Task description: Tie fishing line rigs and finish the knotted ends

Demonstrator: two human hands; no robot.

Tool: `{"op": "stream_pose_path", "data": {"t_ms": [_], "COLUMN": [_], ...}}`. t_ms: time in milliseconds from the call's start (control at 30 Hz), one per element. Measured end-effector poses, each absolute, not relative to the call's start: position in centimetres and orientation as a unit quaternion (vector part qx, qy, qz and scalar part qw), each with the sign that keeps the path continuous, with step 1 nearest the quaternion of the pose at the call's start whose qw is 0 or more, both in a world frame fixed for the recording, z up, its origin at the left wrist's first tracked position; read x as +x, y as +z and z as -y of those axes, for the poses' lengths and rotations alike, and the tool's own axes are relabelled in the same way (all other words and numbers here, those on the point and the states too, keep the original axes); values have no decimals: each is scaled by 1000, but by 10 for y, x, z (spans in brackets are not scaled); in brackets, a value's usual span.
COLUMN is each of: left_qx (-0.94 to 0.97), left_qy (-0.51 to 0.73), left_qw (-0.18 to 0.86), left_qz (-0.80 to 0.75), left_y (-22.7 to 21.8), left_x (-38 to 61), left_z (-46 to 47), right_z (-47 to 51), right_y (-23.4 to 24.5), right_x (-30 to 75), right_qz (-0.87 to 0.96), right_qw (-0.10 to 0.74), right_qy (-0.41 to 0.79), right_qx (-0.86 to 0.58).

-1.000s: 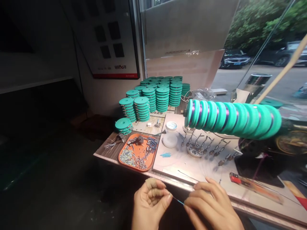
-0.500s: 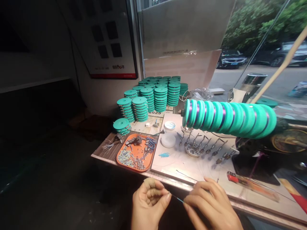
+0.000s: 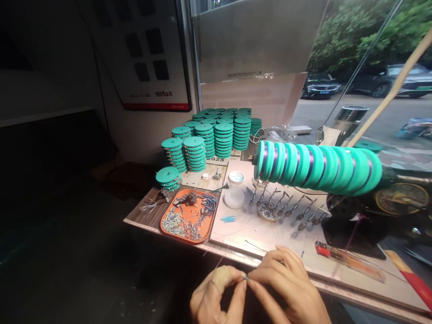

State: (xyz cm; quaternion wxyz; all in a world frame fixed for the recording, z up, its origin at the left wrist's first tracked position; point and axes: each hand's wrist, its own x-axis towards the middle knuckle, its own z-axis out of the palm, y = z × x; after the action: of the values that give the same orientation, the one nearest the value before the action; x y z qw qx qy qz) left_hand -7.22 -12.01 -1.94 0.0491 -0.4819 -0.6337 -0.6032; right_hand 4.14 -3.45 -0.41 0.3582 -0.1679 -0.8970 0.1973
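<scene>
My left hand [image 3: 219, 294], with tan tape around its fingers, pinches a small, thin blue piece [image 3: 245, 277] just off the table's front edge. The tips of my right hand [image 3: 286, 283] press on the same piece from the other side, so both sets of fingertips almost meet. Only a sliver of blue shows between them; fingers hide the rest. A thin line trails near my left hand. Above the hands, a thin metal needle-like tool [image 3: 255, 245] lies on the pale board [image 3: 232, 231]. Several short light-blue strips [image 3: 228, 219] lie farther left on it.
An orange tray [image 3: 164, 230] holds small metal parts and short tubes. Green foam spools [image 3: 194, 155] stand stacked behind; more spools [image 3: 307, 164] sit on a machine shaft. A round dish [image 3: 269, 218] holds small parts, near several metal swivels. A red-and-orange cutter [image 3: 351, 262] lies right.
My hands have come together, and the blue piece that stretched between them is now mostly covered by fingertips. The left hand has shifted right and its fingers have curled. The view has turned slightly.
</scene>
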Motion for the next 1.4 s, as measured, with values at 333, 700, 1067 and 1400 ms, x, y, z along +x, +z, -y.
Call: {"op": "stream_pose_path", "data": {"t_ms": [333,700,1067,1400], "left_qx": [-580,-671,-618,-615], "left_qy": [-531,-224,-250,-194], "left_qw": [114,86,121,155], "left_qz": [607,702,735,748], "left_y": [-35,-47,-57,-50], "left_x": [-80,-107,-96,-95], "left_z": [116,124,122,123], "right_z": [23,1,-1,-3], "right_y": [-1,16,19,19], "right_x": [27,3,3,8], "right_qz": [875,900,903,909], "right_qw": [257,96,112,115], "right_qy": [277,258,246,250], "right_qx": [-302,-337,-332,-313]}}
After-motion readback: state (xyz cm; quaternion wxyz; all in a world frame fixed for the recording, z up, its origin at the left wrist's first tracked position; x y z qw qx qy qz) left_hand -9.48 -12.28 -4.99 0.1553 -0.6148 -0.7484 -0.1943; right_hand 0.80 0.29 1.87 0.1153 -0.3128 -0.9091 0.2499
